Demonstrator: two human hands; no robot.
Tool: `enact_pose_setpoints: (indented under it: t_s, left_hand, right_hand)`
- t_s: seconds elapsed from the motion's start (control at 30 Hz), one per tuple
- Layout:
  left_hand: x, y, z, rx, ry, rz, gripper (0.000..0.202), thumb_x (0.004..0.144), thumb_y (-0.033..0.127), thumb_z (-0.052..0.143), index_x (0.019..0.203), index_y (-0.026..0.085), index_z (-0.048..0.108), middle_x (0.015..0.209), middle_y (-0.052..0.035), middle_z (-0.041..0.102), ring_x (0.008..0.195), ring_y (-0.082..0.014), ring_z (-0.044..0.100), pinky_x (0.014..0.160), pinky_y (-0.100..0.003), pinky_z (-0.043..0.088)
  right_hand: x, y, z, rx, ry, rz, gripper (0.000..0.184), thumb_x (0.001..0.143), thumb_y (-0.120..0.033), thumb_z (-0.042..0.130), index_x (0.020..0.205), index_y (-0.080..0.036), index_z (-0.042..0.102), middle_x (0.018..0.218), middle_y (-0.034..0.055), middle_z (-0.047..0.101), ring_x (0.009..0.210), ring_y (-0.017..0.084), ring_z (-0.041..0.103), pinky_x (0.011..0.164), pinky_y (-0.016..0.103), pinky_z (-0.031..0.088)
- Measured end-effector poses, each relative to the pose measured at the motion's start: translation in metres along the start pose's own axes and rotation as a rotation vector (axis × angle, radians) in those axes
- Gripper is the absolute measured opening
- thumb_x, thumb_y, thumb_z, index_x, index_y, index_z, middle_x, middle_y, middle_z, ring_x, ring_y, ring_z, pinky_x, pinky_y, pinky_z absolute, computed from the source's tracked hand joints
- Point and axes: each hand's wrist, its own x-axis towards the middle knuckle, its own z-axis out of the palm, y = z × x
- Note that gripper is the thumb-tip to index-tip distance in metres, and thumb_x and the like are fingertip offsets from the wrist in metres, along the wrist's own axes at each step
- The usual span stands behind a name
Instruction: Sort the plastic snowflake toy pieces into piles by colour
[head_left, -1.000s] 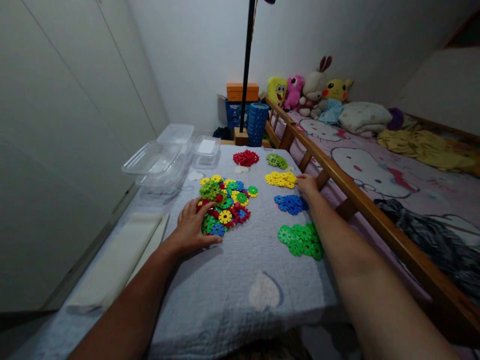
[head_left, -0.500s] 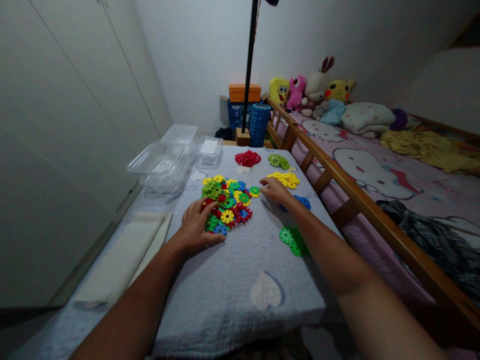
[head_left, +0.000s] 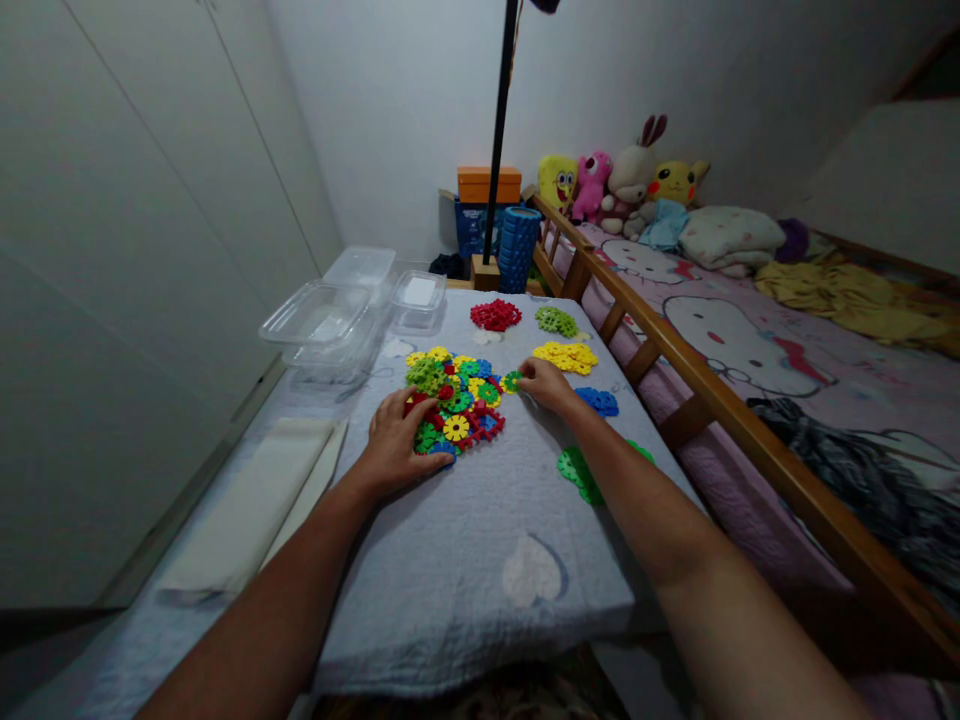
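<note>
Left hand is kinda half-open against the mixed pile of flower discs, holding nothing obvious, while the right hand's fingertips nearly meet at a green disc on the pile's right edge, can't tell if gripped.

1. The camera sits on the wearer's head, above and behind the left hand and the grip of the right hand.
2. It faces forward and down over the table, near enough that both forearms loom large below the grip.
3. Its wide view takes in the cupboard left of the grip, the bed right, the wall beyond.
</note>
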Motion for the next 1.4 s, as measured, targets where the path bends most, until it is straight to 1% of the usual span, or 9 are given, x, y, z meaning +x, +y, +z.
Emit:
enact_pose_setpoints:
  t_s: [0.1,0.23,0.43,0.53,0.67,0.87,1.1,1.23,1.4]
  left_hand:
    - [0.0,0.002,-0.001,0.004,-0.007,-0.006,0.083,0.07,0.058,0.081,0.142,0.025,0.054,0.157,-0.0152,0.033,0.148,-0.0418,0.03,0.122,-0.06,0.028]
    - [0.0,0.003,-0.001,0.007,0.002,-0.019,0.085,0.069,0.057,0.082,0.142,0.024,0.056,0.157,-0.016,0.033,0.148,-0.0427,0.03,0.122,-0.06,0.027]
    - [0.001,0.0,0.0,0.007,-0.008,0.001,0.089,0.065,0.06,0.083,0.142,0.026,0.056,0.159,-0.0143,0.033,0.148,-0.0436,0.029,0.122,-0.061,0.026]
    - [0.001,-0.002,-0.001,0.019,-0.047,0.02,0.094,0.063,0.062,0.084,0.144,0.025,0.055,0.16,-0.016,0.031,0.148,-0.0447,0.029,0.121,-0.061,0.028]
    - [0.001,-0.002,-0.002,0.031,-0.071,0.04,0.097,0.063,0.064,0.083,0.146,0.025,0.053,0.16,-0.0163,0.031,0.147,-0.0444,0.03,0.121,-0.061,0.028]
    - [0.0,-0.003,-0.002,0.045,-0.059,0.055,0.091,0.067,0.062,0.08,0.146,0.026,0.052,0.158,-0.0152,0.033,0.146,-0.043,0.031,0.12,-0.061,0.028]
    - [0.0,-0.003,-0.001,0.041,-0.043,0.051,0.085,0.071,0.06,0.077,0.145,0.027,0.053,0.156,-0.0138,0.037,0.145,-0.0406,0.033,0.121,-0.059,0.029]
    - [0.0,-0.002,-0.002,0.035,-0.032,0.058,0.082,0.072,0.059,0.076,0.144,0.027,0.054,0.154,-0.0134,0.039,0.144,-0.0397,0.034,0.121,-0.059,0.029]
    - [0.002,0.0,-0.003,0.006,-0.008,0.06,0.077,0.074,0.057,0.075,0.141,0.024,0.056,0.151,-0.0149,0.042,0.142,-0.0399,0.038,0.12,-0.059,0.031]
  right_hand:
    - [-0.016,0.005,-0.016,0.203,-0.009,0.027,0.004,0.074,-0.017,0.063,0.077,-0.018,0.064,0.072,-0.0021,0.061,0.069,0.014,0.054,0.066,0.025,0.04]
    - [-0.05,0.015,-0.046,0.357,-0.064,0.072,0.013,0.072,-0.027,0.063,0.08,-0.018,0.066,0.069,-0.0023,0.061,0.063,0.014,0.053,0.062,0.026,0.041]
    - [-0.107,0.033,-0.086,0.336,-0.175,0.091,0.025,0.069,-0.035,0.068,0.085,-0.016,0.071,0.076,0.0004,0.066,0.067,0.014,0.055,0.064,0.027,0.042]
    - [-0.132,0.042,-0.1,0.291,-0.188,0.112,0.024,0.07,-0.036,0.068,0.084,-0.017,0.071,0.077,0.0009,0.067,0.068,0.015,0.056,0.064,0.026,0.042]
    - [-0.155,0.055,-0.113,0.265,-0.285,0.154,0.023,0.071,-0.036,0.068,0.084,-0.016,0.072,0.075,0.0017,0.067,0.065,0.015,0.057,0.059,0.026,0.042]
    - [-0.167,0.066,-0.112,0.224,-0.358,0.18,0.019,0.072,-0.03,0.065,0.083,-0.016,0.072,0.073,0.0021,0.067,0.063,0.015,0.058,0.057,0.025,0.043]
    - [-0.167,0.059,-0.106,0.092,-0.156,0.098,0.017,0.074,-0.025,0.062,0.086,-0.019,0.073,0.082,0.0033,0.071,0.074,0.018,0.063,0.065,0.027,0.046]
    - [-0.163,0.045,-0.1,0.1,-0.036,0.049,0.022,0.08,-0.026,0.059,0.095,-0.018,0.073,0.09,0.0043,0.072,0.078,0.018,0.063,0.071,0.029,0.047]
    - [-0.142,0.01,-0.075,0.098,-0.042,-0.031,0.018,0.085,-0.025,0.06,0.096,-0.018,0.072,0.094,0.0053,0.072,0.083,0.019,0.064,0.077,0.03,0.047]
